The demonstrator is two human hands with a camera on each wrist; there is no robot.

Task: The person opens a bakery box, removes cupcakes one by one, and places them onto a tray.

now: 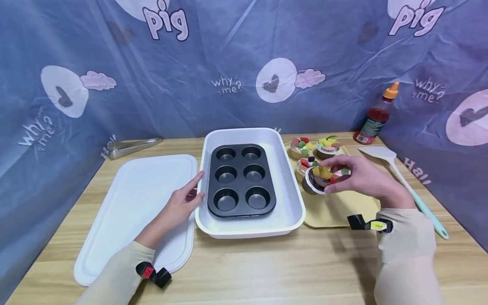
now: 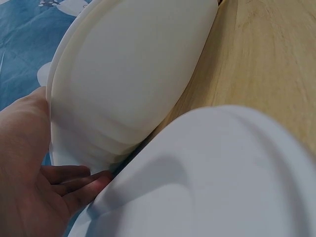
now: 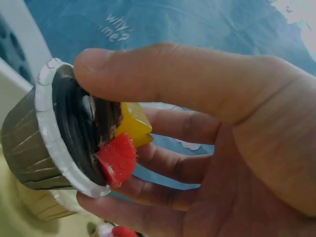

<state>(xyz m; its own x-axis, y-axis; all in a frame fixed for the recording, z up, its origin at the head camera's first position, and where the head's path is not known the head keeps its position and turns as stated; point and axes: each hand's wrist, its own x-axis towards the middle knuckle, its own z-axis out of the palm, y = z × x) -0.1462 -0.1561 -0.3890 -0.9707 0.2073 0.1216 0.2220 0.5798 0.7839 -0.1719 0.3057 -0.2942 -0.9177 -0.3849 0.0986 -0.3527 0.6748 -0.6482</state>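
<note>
My right hand (image 1: 362, 176) holds a chocolate cupcake (image 1: 311, 186) above the yellow tray (image 1: 335, 212), its thumb at one side of the rim and fingers across. In the right wrist view the cupcake (image 3: 22, 143) is tilted, with a dark wrapper, white rim and yellow and red fruit pieces. Several other fruit-topped cupcakes (image 1: 299, 149) sit behind it on the tray. My left hand (image 1: 181, 203) grips the left rim of a deep white basin (image 1: 289, 212); the left wrist view shows fingers (image 2: 69, 185) under the rim. A black muffin tin (image 1: 241, 180) with bare cups lies in the basin.
A white lid-like board (image 1: 152, 186) lies left of the basin, partly beneath my left forearm. Metal tongs (image 1: 133, 147) lie at the back left. A red sauce bottle (image 1: 373, 118) stands back right, near a white and mint-green spatula (image 1: 413, 186). Blue printed cloth (image 1: 236, 51) hangs behind.
</note>
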